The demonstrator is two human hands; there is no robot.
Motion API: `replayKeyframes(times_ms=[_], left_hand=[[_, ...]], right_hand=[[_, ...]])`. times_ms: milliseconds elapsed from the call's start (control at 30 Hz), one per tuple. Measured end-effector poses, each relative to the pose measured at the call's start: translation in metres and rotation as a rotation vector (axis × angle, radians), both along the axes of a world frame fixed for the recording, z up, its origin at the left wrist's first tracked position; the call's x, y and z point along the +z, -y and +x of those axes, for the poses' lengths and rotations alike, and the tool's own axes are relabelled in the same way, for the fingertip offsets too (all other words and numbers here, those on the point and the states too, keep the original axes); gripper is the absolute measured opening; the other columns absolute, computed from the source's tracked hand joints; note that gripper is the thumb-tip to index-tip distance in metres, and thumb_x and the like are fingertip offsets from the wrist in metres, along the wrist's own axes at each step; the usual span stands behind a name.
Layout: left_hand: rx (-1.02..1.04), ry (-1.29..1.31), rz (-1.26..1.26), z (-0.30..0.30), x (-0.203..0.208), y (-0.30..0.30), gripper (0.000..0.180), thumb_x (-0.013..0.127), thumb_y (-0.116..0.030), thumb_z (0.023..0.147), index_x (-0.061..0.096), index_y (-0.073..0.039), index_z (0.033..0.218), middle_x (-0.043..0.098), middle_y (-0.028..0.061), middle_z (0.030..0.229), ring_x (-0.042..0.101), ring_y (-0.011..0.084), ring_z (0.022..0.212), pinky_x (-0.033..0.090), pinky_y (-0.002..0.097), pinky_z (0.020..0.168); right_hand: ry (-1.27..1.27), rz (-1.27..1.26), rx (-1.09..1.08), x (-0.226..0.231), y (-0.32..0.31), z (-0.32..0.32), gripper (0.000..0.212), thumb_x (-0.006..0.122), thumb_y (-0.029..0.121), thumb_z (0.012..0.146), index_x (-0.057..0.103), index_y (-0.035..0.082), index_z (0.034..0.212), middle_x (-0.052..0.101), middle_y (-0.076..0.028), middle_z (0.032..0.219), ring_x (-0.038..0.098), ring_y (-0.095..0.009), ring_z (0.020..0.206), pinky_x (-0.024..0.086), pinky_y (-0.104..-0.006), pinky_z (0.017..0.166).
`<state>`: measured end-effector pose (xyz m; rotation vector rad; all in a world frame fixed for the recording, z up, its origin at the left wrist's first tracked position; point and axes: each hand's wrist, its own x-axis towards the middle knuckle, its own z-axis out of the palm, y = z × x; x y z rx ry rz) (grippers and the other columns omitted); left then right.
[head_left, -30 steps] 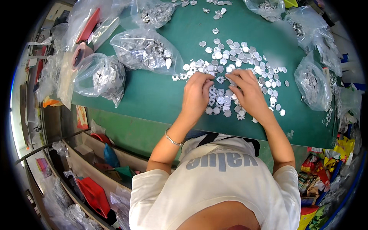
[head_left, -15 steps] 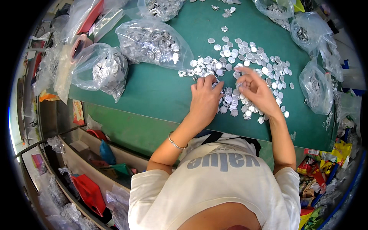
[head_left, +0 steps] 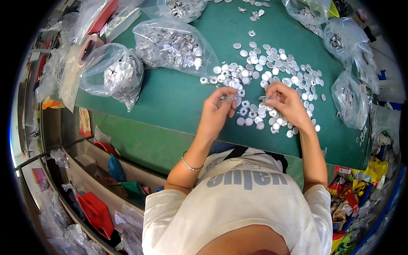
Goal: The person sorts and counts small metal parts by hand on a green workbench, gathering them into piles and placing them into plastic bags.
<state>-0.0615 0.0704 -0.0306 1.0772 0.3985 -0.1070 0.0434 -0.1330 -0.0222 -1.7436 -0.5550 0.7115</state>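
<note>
Small silvery discs with scalloped edges [head_left: 278,63] lie in a loose spread on the green tabletop, some with a raised ring in the middle. At the near left edge of the spread, my left hand [head_left: 216,109] pinches a silvery metal disc [head_left: 230,97] between thumb and fingers. To its right, above the discs, my right hand [head_left: 285,104] is closed with its thumb against curled fingers, and a thin silvery disc [head_left: 264,98] sticks out from its fingertips. The two hands are apart, with several discs between them.
Clear plastic bags of silvery metal pieces [head_left: 170,49] stand at the far left, with another bag [head_left: 123,78] nearer. More bags [head_left: 348,97] line the right edge. A roll of tape [head_left: 90,49] sits at the left. Open drawers [head_left: 108,170] are below the table's left side.
My left hand has lifted off the discs and drawn left, now pinching a disc. My right hand's raised fingers have curled in around the disc it holds.
</note>
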Motion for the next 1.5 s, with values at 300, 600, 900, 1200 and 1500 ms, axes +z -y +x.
replayKeyframes(times_ms=[300,600,900,1200,1500], left_hand=[[-0.322,0.408,1.328,0.005,0.005,0.021,0.035,0.069,-0.004,0.07,0.057,-0.003,0.102,0.046,0.0129,0.104,0.046,0.0303,0.094,0.04,0.038,0.08],[-0.148,0.328,1.045,0.005,0.0,0.014,0.025,0.065,-0.001,0.076,0.052,-0.001,0.098,0.05,0.0051,0.079,0.051,0.0231,0.074,0.042,0.031,0.064],[0.037,-0.099,-0.457,-0.002,0.014,-0.001,0.022,0.048,-0.016,0.094,0.056,0.003,0.102,0.05,0.0013,0.074,0.046,0.0085,0.067,0.037,0.0194,0.051],[-0.064,0.165,0.818,-0.015,0.008,0.017,0.015,0.066,-0.002,0.079,0.062,-0.001,0.094,0.046,-0.0001,0.065,0.038,0.0082,0.055,0.035,0.023,0.049],[-0.072,0.23,0.938,-0.013,0.01,0.025,0.021,0.07,-0.003,0.074,0.062,-0.002,0.094,0.044,0.0045,0.063,0.041,0.0138,0.054,0.036,0.0264,0.05]], right_hand=[[-0.785,0.623,-0.215,0.003,0.012,-0.005,0.025,0.062,0.011,0.085,0.057,0.002,0.107,0.05,0.002,0.075,0.042,-0.008,0.062,0.036,-0.0199,0.055],[0.705,-0.342,-0.062,0.001,-0.018,-0.038,0.016,0.071,0.016,0.072,0.064,0.008,0.084,0.057,-0.007,0.07,0.056,-0.026,0.06,0.043,-0.0351,0.054],[0.709,-0.307,-0.165,0.011,-0.013,-0.045,0.013,0.067,0.013,0.076,0.063,0.009,0.088,0.055,-0.007,0.069,0.057,-0.025,0.059,0.043,-0.0361,0.051],[0.84,-0.422,-0.056,0.0,-0.014,-0.041,0.017,0.063,0.011,0.079,0.063,0.007,0.095,0.054,-0.009,0.071,0.058,-0.025,0.069,0.045,-0.0362,0.055],[-0.661,0.042,-0.167,0.018,-0.002,-0.008,0.017,0.053,0.016,0.091,0.054,0.005,0.08,0.036,0.007,0.056,0.031,-0.004,0.045,0.024,-0.0215,0.04]])
